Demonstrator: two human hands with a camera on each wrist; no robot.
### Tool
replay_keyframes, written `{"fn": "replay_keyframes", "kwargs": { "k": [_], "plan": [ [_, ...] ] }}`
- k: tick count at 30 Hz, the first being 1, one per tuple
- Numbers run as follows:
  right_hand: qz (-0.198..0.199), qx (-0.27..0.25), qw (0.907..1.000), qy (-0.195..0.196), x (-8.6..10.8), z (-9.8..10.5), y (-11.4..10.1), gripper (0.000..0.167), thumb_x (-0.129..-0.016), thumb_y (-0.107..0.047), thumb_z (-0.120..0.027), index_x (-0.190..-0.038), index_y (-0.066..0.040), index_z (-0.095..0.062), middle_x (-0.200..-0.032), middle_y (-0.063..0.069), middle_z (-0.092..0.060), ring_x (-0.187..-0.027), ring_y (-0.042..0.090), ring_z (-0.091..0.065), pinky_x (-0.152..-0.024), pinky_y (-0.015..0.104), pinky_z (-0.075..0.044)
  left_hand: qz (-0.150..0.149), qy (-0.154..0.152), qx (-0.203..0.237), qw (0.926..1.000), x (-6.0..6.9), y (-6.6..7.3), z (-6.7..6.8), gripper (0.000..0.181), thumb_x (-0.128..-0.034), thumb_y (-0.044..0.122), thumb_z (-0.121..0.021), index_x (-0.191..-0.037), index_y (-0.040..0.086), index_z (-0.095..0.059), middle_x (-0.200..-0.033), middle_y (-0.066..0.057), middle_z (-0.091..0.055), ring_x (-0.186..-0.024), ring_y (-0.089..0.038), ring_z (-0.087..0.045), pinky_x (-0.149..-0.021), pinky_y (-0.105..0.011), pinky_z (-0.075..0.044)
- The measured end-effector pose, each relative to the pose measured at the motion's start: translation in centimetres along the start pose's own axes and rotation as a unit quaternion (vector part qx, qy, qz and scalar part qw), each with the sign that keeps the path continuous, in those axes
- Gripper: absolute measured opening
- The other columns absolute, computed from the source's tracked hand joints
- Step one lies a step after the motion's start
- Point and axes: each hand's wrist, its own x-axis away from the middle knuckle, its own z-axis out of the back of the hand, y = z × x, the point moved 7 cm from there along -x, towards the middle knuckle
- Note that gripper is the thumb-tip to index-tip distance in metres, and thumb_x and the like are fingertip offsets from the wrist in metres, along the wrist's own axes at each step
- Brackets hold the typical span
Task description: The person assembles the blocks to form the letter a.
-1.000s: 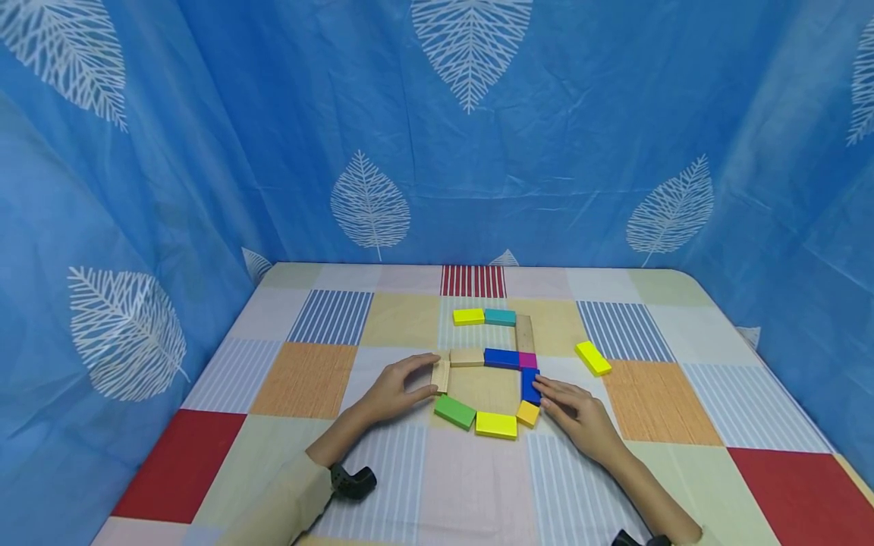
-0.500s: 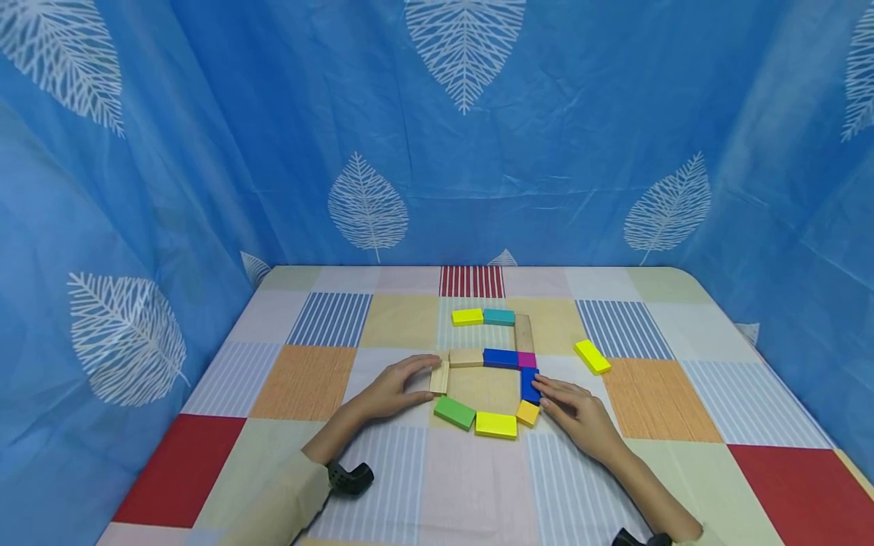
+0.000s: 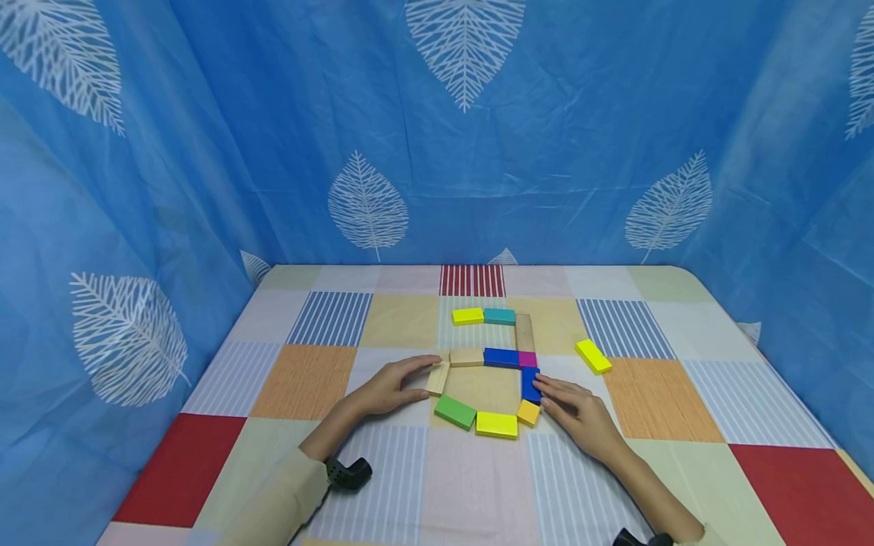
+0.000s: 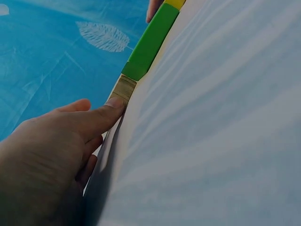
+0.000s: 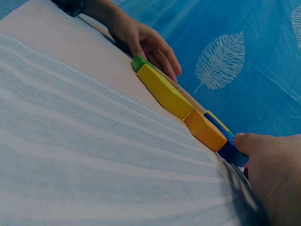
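My left hand holds a plain wooden block at the left side of a ring of blocks, index finger at its far end and thumb at its near end. The left wrist view shows the thumb on that block's end, beside a green block. Across the ring, the fingers of my right hand touch the right edge of a blue block. Close to that thumb lies an orange block. A yellow block sits between the orange and green ones. My right hand's other fingers are hidden in the right wrist view.
At the ring's far side lie another wooden block, a blue block and a magenta block. Beyond are a wooden block, a teal block and a yellow block. A separate yellow block lies right.
The near end of the wooden block under my left hand has swung left, so the block now slants. My left thumb has shifted slightly left with it. My right hand stays in place.
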Motion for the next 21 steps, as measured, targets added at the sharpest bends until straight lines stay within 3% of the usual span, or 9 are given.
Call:
{"fn": "replay_keyframes", "kwargs": {
  "k": [11, 21],
  "plan": [
    [-0.004, -0.003, 1.0000, -0.006, 0.02, 0.03, -0.01, 0.033, -0.089, -0.023, -0.062, -0.122, -0.015, -0.063, -0.128, -0.006, -0.055, -0.119, 0.022, -0.049, -0.095, 0.048, -0.039, 0.031, -0.006, 0.003, 0.9995, -0.03, -0.41, -0.09, 0.060, -0.0873, 0.026, -0.064, -0.141, 0.019, -0.039, -0.142, 0.004, -0.040, -0.130, -0.010, -0.032, -0.106, -0.030, -0.027],
    [-0.002, -0.004, 1.0000, 0.002, 0.01, 0.04, -0.09, 0.033, -0.089, -0.022, -0.062, -0.121, -0.015, -0.063, -0.127, -0.005, -0.056, -0.118, 0.022, -0.049, -0.095, 0.048, -0.039, 0.031, -0.002, 0.001, 0.9995, -0.04, -0.49, -0.06, 0.062, -0.0861, 0.030, -0.065, -0.141, 0.019, -0.038, -0.142, 0.005, -0.039, -0.130, -0.009, -0.032, -0.106, -0.030, -0.027]
  ]
}}
